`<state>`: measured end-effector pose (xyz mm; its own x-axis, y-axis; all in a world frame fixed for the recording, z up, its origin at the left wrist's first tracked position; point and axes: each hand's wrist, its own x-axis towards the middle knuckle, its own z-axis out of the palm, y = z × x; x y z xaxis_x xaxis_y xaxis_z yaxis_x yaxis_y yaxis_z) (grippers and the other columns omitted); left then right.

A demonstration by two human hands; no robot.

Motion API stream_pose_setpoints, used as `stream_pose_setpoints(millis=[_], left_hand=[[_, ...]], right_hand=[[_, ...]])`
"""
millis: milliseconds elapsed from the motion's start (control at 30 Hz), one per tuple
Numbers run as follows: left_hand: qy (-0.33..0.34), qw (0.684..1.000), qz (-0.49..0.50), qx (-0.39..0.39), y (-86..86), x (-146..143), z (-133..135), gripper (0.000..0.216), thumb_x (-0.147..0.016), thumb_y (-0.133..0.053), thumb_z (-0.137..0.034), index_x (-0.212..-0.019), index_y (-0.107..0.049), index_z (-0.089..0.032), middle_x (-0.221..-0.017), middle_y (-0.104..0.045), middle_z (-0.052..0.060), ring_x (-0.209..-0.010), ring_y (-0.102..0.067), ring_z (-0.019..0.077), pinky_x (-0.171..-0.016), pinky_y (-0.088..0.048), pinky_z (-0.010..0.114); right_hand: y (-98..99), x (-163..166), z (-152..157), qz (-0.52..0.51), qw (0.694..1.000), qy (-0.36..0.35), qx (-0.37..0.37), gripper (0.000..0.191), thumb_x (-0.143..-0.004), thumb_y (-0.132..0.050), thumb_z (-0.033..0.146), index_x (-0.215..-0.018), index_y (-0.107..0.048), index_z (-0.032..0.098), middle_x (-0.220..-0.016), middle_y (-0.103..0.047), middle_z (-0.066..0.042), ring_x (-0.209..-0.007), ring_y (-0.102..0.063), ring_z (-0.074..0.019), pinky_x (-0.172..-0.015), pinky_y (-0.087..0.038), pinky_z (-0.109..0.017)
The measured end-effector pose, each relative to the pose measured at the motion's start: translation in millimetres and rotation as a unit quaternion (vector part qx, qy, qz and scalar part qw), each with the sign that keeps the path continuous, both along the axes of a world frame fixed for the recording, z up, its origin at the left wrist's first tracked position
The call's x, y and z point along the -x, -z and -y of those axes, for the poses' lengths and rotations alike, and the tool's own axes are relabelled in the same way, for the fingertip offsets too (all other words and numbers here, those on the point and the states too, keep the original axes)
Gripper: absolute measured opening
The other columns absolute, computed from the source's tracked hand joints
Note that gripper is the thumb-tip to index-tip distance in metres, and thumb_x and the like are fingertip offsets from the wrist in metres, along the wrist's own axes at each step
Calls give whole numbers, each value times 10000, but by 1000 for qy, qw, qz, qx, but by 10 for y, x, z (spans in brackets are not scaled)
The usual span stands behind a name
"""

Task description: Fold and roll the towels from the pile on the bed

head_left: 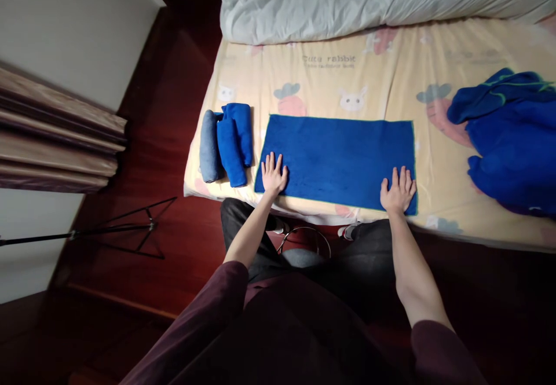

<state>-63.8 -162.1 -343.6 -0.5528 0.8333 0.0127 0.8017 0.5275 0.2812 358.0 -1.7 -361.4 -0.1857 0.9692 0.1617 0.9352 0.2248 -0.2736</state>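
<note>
A dark blue towel (339, 156) lies spread flat as a long rectangle on the bed (369, 78), near its front edge. My left hand (273, 173) rests flat on the towel's near left corner, fingers spread and open. Flat on the near right corner lies my right hand (398, 190), fingers apart, holding nothing. To the left of the flat towel lie three rolled towels (226, 140), one grey-blue and two dark blue, side by side at the bed's left end.
A heap of loose blue towels (510, 139) lies on the bed at the right. A grey duvet (369, 0) is bunched along the far side. A stool (304, 246) stands between my legs. A dark tripod (108, 231) lies on the red-brown floor at the left, near curtains (56, 136).
</note>
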Motion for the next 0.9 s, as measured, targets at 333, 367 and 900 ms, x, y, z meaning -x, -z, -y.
stream_pose_setpoints(millis=[333,367,900], left_hand=[[-18,999,4,-48,105,176,140,678,-1162,-315,-475,-1699,-379,-67,-1829,-186,172,-1718,-129,334,-1390,-58,642],[-6,997,14,-70,123,79,130,699,-1163,-295,-504,-1690,-395,-55,-1824,-200,183,-1721,-107,336,-1391,-31,640],[204,976,34,-62,148,-799,-1142,638,-1073,-538,-484,-1665,-508,-248,-1812,-224,46,-1723,-111,202,-1412,3,460]], right_hand=[[-43,22,16,2,1000,-1,-2,650,-1030,-416,308,-1647,-508,124,-1747,-404,-190,-1643,-323,-335,-1325,-254,-635],[-43,23,18,3,1000,-1,-2,653,-1022,-424,297,-1645,-509,120,-1747,-403,-191,-1642,-322,-336,-1324,-254,-638],[98,-28,-7,-16,999,-5,-31,648,-1036,-430,347,-1641,-525,136,-1729,-436,-189,-1632,-361,-342,-1332,-253,-637]])
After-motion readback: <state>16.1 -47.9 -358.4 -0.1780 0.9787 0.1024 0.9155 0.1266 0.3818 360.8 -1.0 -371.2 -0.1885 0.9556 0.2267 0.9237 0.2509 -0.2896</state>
